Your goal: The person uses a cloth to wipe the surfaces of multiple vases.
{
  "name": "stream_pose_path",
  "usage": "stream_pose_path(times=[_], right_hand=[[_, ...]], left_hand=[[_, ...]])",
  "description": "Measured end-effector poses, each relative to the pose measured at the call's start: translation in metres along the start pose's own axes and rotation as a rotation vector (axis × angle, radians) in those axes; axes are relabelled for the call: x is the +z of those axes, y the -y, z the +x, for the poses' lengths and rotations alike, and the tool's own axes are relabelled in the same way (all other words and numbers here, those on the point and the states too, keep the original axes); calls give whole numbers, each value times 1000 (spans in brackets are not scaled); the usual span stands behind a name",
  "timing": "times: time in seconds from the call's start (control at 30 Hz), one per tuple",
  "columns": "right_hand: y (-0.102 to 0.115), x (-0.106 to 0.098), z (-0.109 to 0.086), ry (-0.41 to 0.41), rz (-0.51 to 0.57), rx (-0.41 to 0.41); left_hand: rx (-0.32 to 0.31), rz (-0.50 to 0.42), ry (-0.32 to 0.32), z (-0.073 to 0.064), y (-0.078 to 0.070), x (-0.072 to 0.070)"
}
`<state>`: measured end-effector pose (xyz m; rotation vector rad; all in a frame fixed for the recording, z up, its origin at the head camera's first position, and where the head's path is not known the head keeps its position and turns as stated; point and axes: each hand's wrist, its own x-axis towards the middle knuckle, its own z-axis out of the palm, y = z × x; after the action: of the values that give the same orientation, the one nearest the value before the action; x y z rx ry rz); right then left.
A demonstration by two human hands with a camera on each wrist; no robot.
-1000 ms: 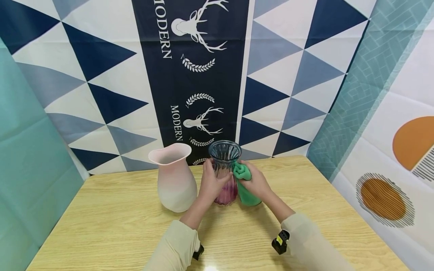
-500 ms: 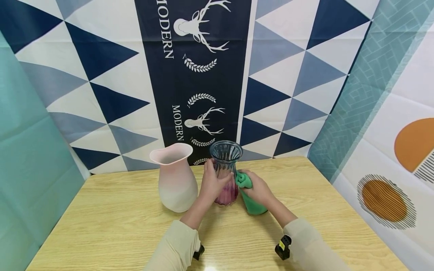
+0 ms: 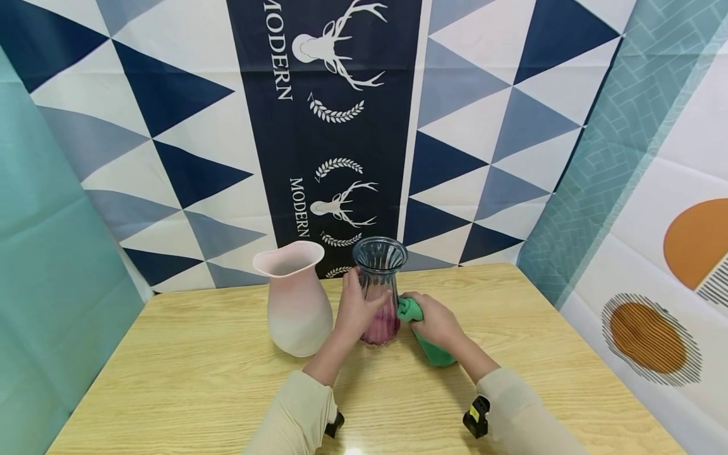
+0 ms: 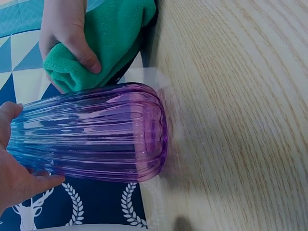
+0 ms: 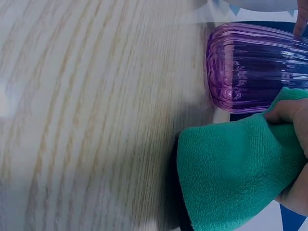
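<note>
A ribbed glass vase [image 3: 380, 316], blue at its flared rim and pink-purple at the base, stands upright on the table. My left hand [image 3: 357, 309] grips it round the middle from the left, thumb across the near side. On the vase's right side, my right hand [image 3: 435, 321] holds a bunched green cloth [image 5: 236, 168]. A fold of the cloth lies right at the glass, and the rest hangs down toward the table. In the left wrist view the vase [image 4: 96, 134] shows its purple base on the wood, with the right hand's thumb pressing the cloth [image 4: 120, 33].
A white vase with a pinkish wavy rim [image 3: 298, 309] stands just left of my left hand. The wooden table [image 3: 188, 379] ends at a patterned cloth backdrop [image 3: 341, 139] behind the vases. Fabric panels rise on both sides.
My right hand has slid down along the vase's right side with the green cloth, whose hanging end has swung right and nearer. The left hand keeps its grip on the glass vase.
</note>
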<state>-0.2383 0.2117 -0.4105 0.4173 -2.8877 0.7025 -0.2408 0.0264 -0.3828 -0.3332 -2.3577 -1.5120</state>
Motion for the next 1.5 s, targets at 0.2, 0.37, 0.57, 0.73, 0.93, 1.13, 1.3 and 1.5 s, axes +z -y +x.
stream_pose_path(times=[0.2, 0.37, 0.57, 0.73, 0.93, 1.13, 1.3, 1.5], right_hand=[[-1, -6, 1, -102, 122, -23], [2, -13, 5, -218, 205, -64], [10, -20, 9, -310, 292, -41], [14, -24, 12, -391, 339, -53], [20, -25, 15, -440, 359, -102], [22, -23, 14, -408, 347, -118], [22, -21, 14, -376, 312, -125], [21, -20, 11, -325, 247, -127]], left_hand=[[17, 7, -19, 0, 1, 1], [33, 14, -16, 0, 2, 0], [41, 14, -7, 1, 3, -1], [47, 17, 7, 1, 4, -2], [61, 24, 13, 2, 4, -2], [45, 12, 42, 1, 5, -2], [39, 20, 57, 2, 4, -1], [40, 29, 65, 3, 4, -2]])
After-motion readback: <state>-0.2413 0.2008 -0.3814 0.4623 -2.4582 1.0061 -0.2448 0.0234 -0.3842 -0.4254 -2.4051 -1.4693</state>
